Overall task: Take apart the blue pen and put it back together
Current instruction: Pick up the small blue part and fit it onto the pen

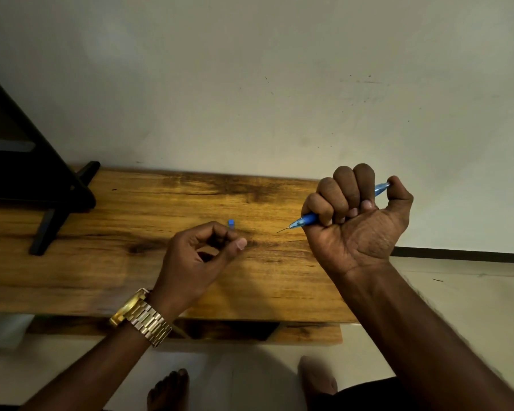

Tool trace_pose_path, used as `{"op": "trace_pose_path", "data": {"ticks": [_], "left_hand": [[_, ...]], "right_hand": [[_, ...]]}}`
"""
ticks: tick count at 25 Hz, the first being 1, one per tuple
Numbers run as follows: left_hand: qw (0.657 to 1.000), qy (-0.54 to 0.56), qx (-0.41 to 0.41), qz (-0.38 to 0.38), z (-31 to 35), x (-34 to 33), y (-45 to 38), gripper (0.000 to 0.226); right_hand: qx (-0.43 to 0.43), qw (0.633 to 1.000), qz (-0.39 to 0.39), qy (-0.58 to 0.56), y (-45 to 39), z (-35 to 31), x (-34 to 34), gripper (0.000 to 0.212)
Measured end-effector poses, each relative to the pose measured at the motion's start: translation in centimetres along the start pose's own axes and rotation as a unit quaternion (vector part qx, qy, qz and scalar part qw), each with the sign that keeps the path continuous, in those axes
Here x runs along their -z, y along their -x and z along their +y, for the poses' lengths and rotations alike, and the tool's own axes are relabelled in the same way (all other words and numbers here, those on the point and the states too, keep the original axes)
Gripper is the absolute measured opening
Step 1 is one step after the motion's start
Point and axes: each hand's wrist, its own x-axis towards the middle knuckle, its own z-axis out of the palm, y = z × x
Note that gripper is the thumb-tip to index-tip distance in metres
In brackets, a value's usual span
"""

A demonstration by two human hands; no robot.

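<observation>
Blue translucent plastic pen (309, 218), needle tip bared, sits fisted in the right hand (357, 221) at centre right. Left hand (202, 256) pinches a small blue cap (231, 224) over the wooden table (101, 262).

Dim warm light, soft focus, wide-angle warping

right hand (358, 221): fisted round blue pen (307, 218) | left hand (201, 256): pinching blue cap (231, 223)

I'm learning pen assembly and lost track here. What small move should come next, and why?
Probably bring the left hand with its small blue cap piece toward the pen tip. The right hand grips the blue pen barrel, its thin point bare and aimed at the piece.
</observation>
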Motion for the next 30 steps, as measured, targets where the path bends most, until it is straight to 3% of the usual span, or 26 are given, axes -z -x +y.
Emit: {"op": "trace_pose_path", "data": {"ticks": [3,6,17,21,26,30], "left_hand": [[0.996,0.093,-0.012,-0.008,1.4,-0.9,0.1,0.021],[0.993,0.117,-0.025,0.004,1.7,-1.0,0.0,0.032],[0.992,0.110,-0.057,-0.020,1.2,-1.2,-0.1,0.022],[0.993,0.105,-0.058,-0.020,1.1,-1.3,-0.1,0.023],[0.993,0.098,-0.063,-0.023,1.2,-1.6,-0.1,0.024],[0.995,0.077,-0.063,-0.007,0.8,-1.7,0.1,0.035]], "right_hand": [[-0.026,0.999,-0.031,-0.021,-0.8,0.2,1.2,0.038],[-0.027,0.999,-0.033,-0.023,-1.0,0.3,2.2,0.035],[-0.037,0.999,-0.036,0.011,-0.9,1.3,3.0,0.037],[-0.052,0.998,-0.032,0.006,-0.9,1.5,3.5,0.052],[-0.060,0.997,-0.046,0.021,-0.7,2.1,3.4,0.041],[-0.082,0.995,-0.011,0.047,-0.8,3.0,3.5,0.055]]}}
